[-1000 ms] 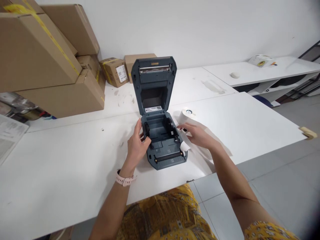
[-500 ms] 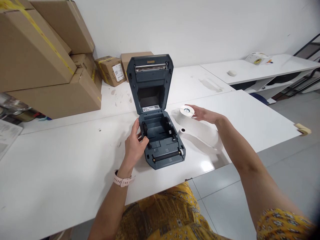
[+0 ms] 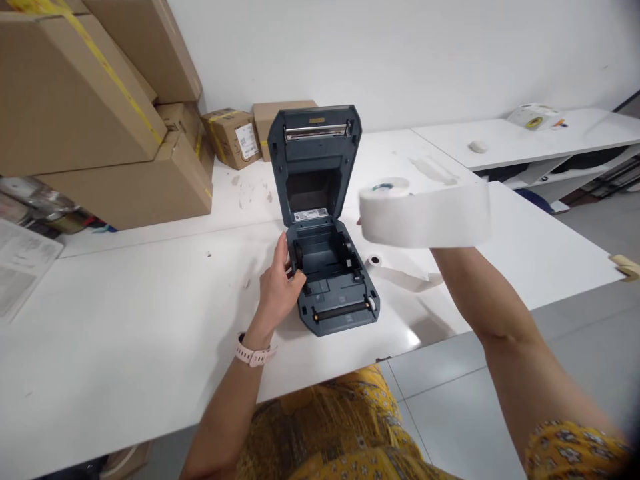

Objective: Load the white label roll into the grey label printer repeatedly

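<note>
A dark label printer (image 3: 334, 293) stands on the white table with its lid raised and its roll bay bare. My left hand (image 3: 281, 283) grips the printer's left edge, thumb over the rim and fingers along the side. Right of the printer, a large white label roll (image 3: 387, 217) is lifted above the table, its loose strip stretching to the right. The roll and strip hide nearly all of my right hand; only a bit of fingertip (image 3: 359, 221) shows at the roll's left side. Below lies a small roll (image 3: 375, 261) with a white strip trailing right.
Cardboard boxes (image 3: 130, 177) are stacked at the back left, with smaller ones (image 3: 233, 139) behind the printer. Clear-wrapped items and a white sheet (image 3: 25, 267) lie at the far left. A side table (image 3: 500, 150) at the back right holds a white box (image 3: 537, 117) and a small round object (image 3: 479, 147).
The large roll has risen off the table and its strip has swung up across my right hand. My left hand has kept its grip on the printer. The view has shifted slightly.
</note>
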